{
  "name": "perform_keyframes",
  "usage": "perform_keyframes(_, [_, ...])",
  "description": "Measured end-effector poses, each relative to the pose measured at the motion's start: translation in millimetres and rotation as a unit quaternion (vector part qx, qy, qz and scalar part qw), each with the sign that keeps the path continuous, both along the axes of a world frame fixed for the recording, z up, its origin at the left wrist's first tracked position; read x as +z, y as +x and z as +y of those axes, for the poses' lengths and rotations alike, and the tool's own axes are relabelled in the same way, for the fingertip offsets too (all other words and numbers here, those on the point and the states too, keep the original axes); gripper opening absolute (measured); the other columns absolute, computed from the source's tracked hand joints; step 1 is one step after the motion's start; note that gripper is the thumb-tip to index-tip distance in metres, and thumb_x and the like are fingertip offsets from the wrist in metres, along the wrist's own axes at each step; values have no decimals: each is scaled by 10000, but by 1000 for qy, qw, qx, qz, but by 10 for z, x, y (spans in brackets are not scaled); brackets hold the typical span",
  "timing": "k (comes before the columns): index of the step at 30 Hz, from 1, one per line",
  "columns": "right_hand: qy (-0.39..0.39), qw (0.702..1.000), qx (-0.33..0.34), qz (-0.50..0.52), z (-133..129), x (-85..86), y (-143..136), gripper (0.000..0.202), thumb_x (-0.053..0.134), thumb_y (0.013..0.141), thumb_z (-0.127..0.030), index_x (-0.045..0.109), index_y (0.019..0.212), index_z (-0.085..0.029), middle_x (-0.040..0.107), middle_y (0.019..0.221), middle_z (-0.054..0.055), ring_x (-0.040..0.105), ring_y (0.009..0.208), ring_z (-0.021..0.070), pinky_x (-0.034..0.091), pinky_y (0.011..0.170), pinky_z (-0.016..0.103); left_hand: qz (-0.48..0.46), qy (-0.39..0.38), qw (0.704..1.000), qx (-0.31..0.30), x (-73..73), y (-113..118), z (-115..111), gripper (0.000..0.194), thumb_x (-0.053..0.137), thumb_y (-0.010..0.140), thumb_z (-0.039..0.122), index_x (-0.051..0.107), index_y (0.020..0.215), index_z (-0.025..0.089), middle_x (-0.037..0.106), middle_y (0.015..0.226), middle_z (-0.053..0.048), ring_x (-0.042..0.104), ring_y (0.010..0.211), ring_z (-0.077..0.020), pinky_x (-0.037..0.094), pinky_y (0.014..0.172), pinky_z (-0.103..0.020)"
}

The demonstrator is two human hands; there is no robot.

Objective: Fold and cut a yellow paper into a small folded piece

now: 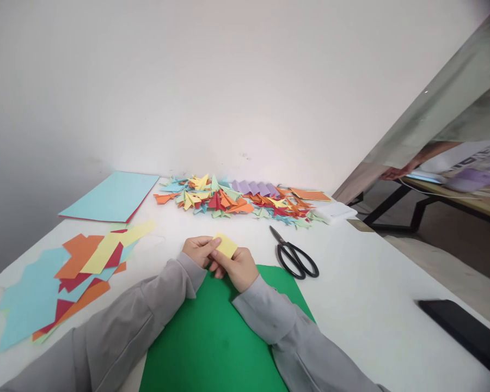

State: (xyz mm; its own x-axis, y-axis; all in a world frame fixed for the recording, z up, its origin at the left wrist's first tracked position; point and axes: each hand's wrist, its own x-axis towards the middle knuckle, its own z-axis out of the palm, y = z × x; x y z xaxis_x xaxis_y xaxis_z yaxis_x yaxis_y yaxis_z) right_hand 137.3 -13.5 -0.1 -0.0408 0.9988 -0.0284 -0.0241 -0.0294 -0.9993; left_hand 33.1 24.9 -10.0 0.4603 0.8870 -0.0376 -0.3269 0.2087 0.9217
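A small piece of yellow paper (227,246) is pinched between my two hands, just above the far edge of a green sheet (220,337). My left hand (198,250) grips its left side with thumb and fingers closed. From the right, my right hand (242,268) holds the lower edge, thumb on top. Whether the paper is folded under the fingers I cannot tell. Beyond my hands lies a heap of small folded paper planes (216,198) in several colours. Black-handled scissors (296,256) rest to the right, blades closed and pointing away.
Loose cut paper scraps (93,256) spread over the left of the white table (363,305). Behind them lies a stack of light blue sheets (114,196). A pleated purple paper (255,188) and orange sheets (310,194) sit by the wall. A black object (461,326) lies at right; another person's hand (394,172) shows beyond.
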Motion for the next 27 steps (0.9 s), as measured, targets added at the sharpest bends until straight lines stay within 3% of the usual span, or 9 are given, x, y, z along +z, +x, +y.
perform_keyframes(6, [6,1000,-7,-26,-50,76,-19,387,631,622,-427,570,388,-124,485,302,-12,389,251,44,296,295,165,16,-21,998,61,43,27,-39,380,692,526,460,561,540,104,514,351,6,440,272,-93,294,283,-203])
perform_keyframes(14, [6,1000,-15,-14,-74,74,-63,334,645,615,-374,570,402,-128,518,339,-8,415,270,51,317,304,164,43,-32,991,120,32,55,-42,404,674,536,487,516,465,123,421,280,32,361,252,-59,218,279,-182])
perform_keyframes(27, [27,996,30,-79,-88,14,-57,329,590,677,-338,576,422,-132,480,320,-26,396,277,49,316,328,165,92,-55,971,214,38,56,-16,327,662,527,378,511,388,123,458,325,8,420,323,-86,300,336,-207])
